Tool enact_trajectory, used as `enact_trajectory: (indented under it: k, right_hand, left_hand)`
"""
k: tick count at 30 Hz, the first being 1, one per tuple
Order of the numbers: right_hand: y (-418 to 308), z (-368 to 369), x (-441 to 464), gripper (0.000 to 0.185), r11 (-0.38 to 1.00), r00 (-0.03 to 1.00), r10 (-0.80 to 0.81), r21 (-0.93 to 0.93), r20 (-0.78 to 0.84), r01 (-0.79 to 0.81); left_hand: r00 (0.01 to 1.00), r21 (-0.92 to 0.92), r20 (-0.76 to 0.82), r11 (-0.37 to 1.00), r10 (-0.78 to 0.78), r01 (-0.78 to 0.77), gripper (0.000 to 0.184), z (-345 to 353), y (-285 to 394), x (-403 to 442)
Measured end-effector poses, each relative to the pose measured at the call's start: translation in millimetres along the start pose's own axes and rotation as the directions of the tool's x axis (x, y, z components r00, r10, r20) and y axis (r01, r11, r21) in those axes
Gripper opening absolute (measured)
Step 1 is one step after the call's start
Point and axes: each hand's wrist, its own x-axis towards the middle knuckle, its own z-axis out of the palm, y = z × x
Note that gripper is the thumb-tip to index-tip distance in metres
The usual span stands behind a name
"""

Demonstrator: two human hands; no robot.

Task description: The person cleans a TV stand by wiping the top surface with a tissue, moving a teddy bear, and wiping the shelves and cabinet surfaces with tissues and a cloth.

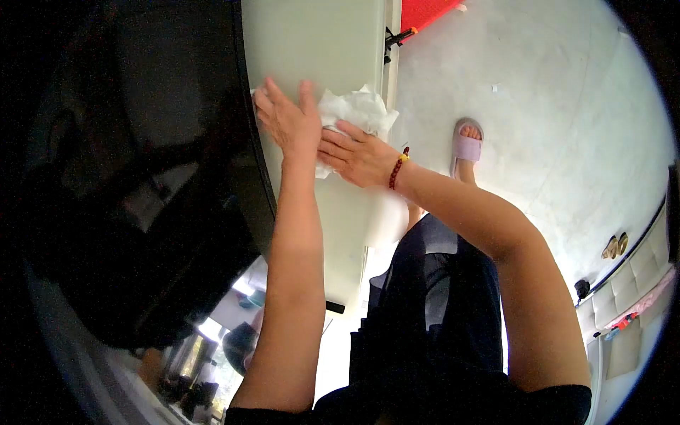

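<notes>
My left hand (289,120) lies over a long pale cabinet top (319,49), its fingers stretched and spread, slightly blurred. A bit of white shows past its fingertips beside the dark screen edge. My right hand (361,157), with a beaded bracelet (398,170) at the wrist, rests flat on a crumpled white tissue or thin cloth (361,110). Its fingers point left, nearly touching my left wrist. The white sheet spreads out above and below the right hand; what lies under the palms is hidden.
A large dark glossy screen (177,177) stands along the cabinet's left side. On the right are a pale floor (552,92), my foot in a pink slipper (467,147), and a pair of shoes (615,246). A red object (425,15) and a black-orange clip-like item (398,39) lie at the far edge.
</notes>
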Motion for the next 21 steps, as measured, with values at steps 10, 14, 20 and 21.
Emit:
enact_trajectory:
  k: [10, 14, 20, 21]
  right_hand:
    - [18, -15, -19, 0.052, 1.000, 0.996, 0.020, 0.005, 0.089, -0.020]
    - [38, -36, 2, 0.060, 0.987, 0.990, 0.120, 0.095, 0.080, -0.128]
    - [64, -11, 92, 0.054, 0.999, 0.992, 0.006, -0.039, 0.123, -0.001]
    - [70, -9, 115, 0.053, 0.998, 0.990, -0.012, -0.059, 0.142, 0.021]
  left_hand:
    - [0.978, -0.362, -0.072, 0.908, 0.197, -0.210, 0.040, -2, -19, -93]
    - [0.991, -0.429, -0.136, 0.902, -0.022, -0.039, 0.019, 13, -51, -105]
    - [0.910, -0.549, 0.198, 0.728, -0.364, 0.411, 0.017, 27, -91, -113]
    - [0.897, -0.578, 0.246, 0.687, -0.368, 0.440, 0.019, 28, -96, -110]
